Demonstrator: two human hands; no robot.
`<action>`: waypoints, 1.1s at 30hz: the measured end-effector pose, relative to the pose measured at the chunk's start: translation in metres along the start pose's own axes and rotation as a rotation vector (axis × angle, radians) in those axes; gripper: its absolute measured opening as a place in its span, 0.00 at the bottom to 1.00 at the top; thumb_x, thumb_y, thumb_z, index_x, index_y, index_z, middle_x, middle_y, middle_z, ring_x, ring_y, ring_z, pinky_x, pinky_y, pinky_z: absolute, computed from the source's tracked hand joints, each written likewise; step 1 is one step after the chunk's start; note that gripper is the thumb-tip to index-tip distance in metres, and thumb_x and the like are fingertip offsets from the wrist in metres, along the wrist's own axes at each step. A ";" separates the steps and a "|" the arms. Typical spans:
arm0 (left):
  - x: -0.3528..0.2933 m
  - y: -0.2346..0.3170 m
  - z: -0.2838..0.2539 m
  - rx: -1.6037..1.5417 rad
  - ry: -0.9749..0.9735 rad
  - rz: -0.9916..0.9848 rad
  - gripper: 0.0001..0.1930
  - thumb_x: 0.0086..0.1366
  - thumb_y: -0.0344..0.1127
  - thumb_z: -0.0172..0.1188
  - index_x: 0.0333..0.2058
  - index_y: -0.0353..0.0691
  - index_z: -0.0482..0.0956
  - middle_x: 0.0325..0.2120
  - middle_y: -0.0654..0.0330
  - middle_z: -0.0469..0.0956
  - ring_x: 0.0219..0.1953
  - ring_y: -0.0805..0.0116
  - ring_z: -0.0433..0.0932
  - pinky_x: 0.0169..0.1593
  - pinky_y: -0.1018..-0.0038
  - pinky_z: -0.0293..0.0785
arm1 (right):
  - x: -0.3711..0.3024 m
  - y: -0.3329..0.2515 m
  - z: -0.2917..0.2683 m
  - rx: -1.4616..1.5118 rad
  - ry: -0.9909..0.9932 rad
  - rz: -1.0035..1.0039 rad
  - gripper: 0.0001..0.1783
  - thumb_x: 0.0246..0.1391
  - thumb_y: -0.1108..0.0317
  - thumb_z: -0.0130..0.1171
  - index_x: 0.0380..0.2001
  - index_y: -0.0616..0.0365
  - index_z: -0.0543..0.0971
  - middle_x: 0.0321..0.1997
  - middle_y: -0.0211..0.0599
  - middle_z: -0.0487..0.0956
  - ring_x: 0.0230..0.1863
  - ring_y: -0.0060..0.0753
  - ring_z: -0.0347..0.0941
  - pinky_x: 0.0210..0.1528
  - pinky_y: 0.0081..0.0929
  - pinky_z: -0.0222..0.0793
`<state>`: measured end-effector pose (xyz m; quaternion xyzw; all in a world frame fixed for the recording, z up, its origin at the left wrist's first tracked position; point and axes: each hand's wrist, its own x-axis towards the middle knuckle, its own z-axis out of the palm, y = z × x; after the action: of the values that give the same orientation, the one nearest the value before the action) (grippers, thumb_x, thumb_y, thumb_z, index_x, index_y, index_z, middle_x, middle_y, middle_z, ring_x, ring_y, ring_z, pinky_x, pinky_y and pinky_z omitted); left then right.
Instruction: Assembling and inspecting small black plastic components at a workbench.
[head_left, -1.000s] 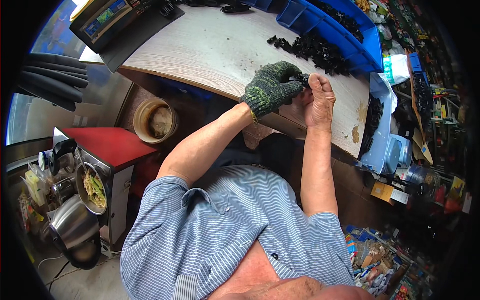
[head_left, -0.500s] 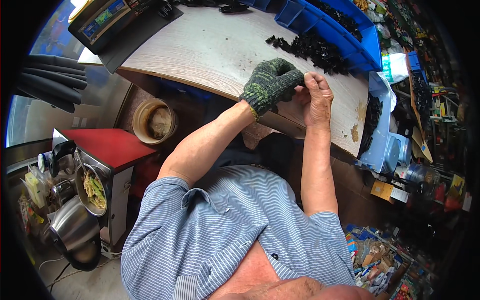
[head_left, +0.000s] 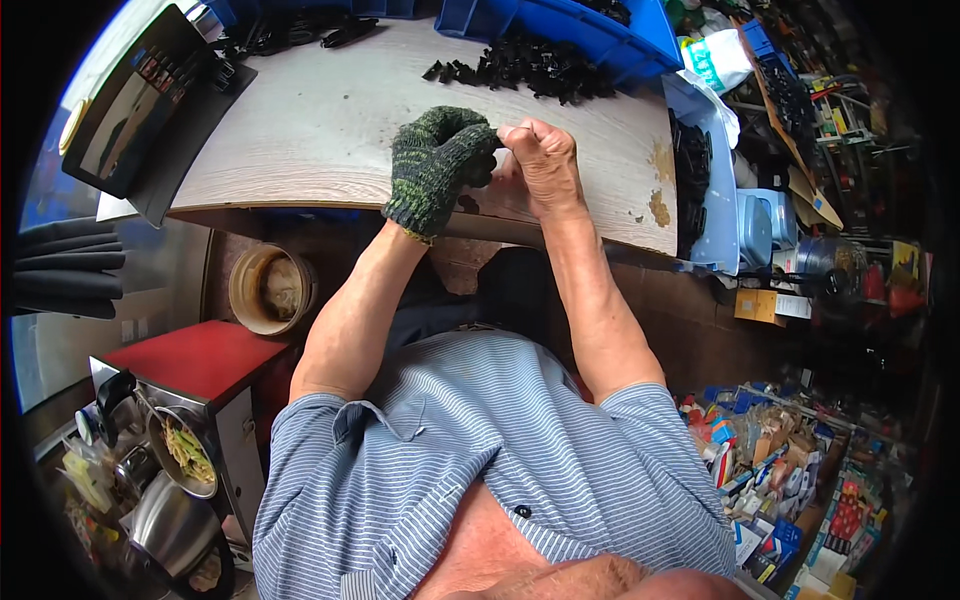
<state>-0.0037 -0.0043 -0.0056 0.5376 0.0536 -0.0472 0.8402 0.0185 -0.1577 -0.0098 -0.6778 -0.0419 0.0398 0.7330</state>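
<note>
My left hand [head_left: 437,165] wears a dark green knitted glove, its fingers curled closed. Bare and closed in a pinch, my right hand [head_left: 548,165] meets the gloved fingertips. Whatever lies between the two hands is too small and hidden to make out. Both hands are over the near edge of a pale wood-grain table [head_left: 310,120]. Beyond them, a heap of small black parts [head_left: 540,70] lies on the tabletop against a blue bin [head_left: 640,62].
A light blue bin [head_left: 728,215] holding black parts stands at the table's right end. A dark display stand [head_left: 130,120] is at the left. Below it are a bucket [head_left: 240,290], a red-topped cabinet [head_left: 190,355] and a metal kettle [head_left: 172,525]. Boxed goods crowd the lower right.
The whole scene has shifted left and slightly up as the view turned. My hands stay together fingertip to fingertip, a little closer to the table's near edge.
</note>
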 end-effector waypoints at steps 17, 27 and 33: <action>0.103 0.024 -0.048 1.578 0.130 0.679 0.10 0.63 0.43 0.60 0.37 0.45 0.82 0.35 0.50 0.83 0.40 0.45 0.80 0.43 0.54 0.76 | 0.005 -0.033 -0.131 0.360 0.630 0.064 0.20 0.56 0.49 0.59 0.22 0.51 0.70 0.07 0.34 0.61 0.19 0.44 0.74 0.43 0.68 0.77; 0.089 0.018 -0.055 1.303 0.188 0.963 0.09 0.62 0.32 0.58 0.41 0.42 0.80 0.35 0.50 0.81 0.39 0.48 0.81 0.42 0.57 0.78 | -0.007 -0.013 -0.105 0.308 0.633 0.151 0.20 0.53 0.56 0.68 0.38 0.55 0.71 0.08 0.33 0.65 0.18 0.43 0.74 0.39 0.63 0.80; 0.042 0.013 -0.040 1.090 0.216 1.109 0.10 0.60 0.29 0.61 0.42 0.40 0.80 0.37 0.51 0.82 0.39 0.49 0.81 0.43 0.60 0.79 | -0.005 -0.001 -0.066 0.188 0.289 0.076 0.14 0.54 0.63 0.68 0.35 0.55 0.73 0.10 0.30 0.68 0.16 0.34 0.75 0.36 0.50 0.82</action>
<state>0.0378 0.0367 -0.0165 0.8239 -0.1717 0.4121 0.3490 0.0210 -0.2237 -0.0143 -0.6062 0.0933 -0.0267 0.7894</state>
